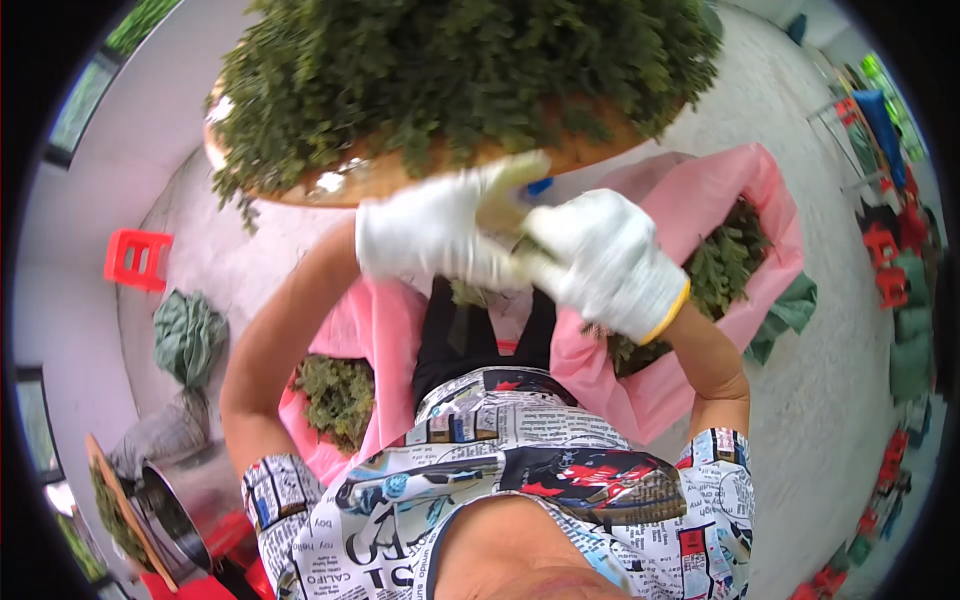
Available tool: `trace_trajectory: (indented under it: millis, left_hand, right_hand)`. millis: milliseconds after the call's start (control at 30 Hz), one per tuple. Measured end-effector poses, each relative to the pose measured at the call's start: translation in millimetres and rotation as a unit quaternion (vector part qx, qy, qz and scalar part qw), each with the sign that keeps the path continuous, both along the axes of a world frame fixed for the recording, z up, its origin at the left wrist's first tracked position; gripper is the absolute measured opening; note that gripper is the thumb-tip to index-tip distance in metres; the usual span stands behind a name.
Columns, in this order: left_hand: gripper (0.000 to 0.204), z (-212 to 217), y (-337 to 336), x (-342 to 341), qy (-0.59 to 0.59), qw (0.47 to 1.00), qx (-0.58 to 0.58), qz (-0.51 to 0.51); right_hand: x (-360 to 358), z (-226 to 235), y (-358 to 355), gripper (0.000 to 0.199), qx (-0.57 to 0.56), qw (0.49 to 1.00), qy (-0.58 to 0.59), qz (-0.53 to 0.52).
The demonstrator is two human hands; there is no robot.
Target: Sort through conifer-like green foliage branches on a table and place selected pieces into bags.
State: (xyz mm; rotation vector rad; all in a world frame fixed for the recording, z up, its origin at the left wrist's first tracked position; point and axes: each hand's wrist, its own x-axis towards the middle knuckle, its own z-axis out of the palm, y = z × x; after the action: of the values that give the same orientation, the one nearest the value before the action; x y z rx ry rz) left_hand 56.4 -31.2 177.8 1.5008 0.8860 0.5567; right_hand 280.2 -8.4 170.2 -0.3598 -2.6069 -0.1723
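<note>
Both my hands wear white knitted gloves and meet in front of the near edge of a round wooden table (pixel 375 182). My left hand (pixel 435 228) has its thumb spread away from the fingers, which reach toward the other glove. My right hand (pixel 605 255) is curled closed, its fingertips beside the left fingers; a small dark greenish bit shows there, too blurred to name. A large heap of green leafy sprigs (pixel 470 75) covers the tabletop and hangs over its rim. A sprig (pixel 470 293) lies below the hands, near my lap.
Pink plastic bags of sprigs stand at both sides: one bag (pixel 385 325) on the left, a larger bag (pixel 640 405) on the right. Farther left are a red stool (pixel 138 258), a green sack (pixel 188 335) and a metal pot (pixel 205 490). Red stools (pixel 885 265) line the right wall.
</note>
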Motion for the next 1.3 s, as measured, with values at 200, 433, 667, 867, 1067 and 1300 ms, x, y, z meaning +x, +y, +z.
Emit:
trace_trajectory:
  millis: [200, 433, 667, 867, 1067, 1300]
  left_hand:
    - [0.02, 6.8, -68.9, 24.9, 0.243, 0.97, 0.029, -0.011]
    - [0.035, 26.6, -129.0, 57.0, 0.429, 0.812, 0.383, -0.105]
    - [0.044, 41.9, -126.2, 38.2, 0.695, 0.673, 0.05, 0.249]
    - [0.036, 3.9, -78.7, -35.1, 0.172, 0.892, -0.083, 0.409]
    - [0.052, 3.3, -24.2, -36.7, 0.179, 0.873, 0.032, 0.452]
    - [0.05, -8.6, -21.1, -19.9, 0.009, 0.881, 0.052, 0.47]
  right_hand:
    - [6.4, -5.8, -60.5, 0.016, -0.032, 0.994, 0.048, -0.089]
    - [45.4, 13.8, -100.6, 0.018, -0.23, 0.972, -0.011, 0.044]
    - [158.4, 72.9, -51.3, 0.019, -0.061, 0.968, -0.181, -0.161]
    - [199.1, -21.4, 69.9, 0.064, -0.337, 0.794, -0.089, -0.497]
    - [152.6, 41.0, 29.3, 0.058, -0.297, 0.783, 0.014, -0.547]
    - [-25.8, -15.1, -8.8, 0.083, -0.325, 0.943, 0.048, -0.043]
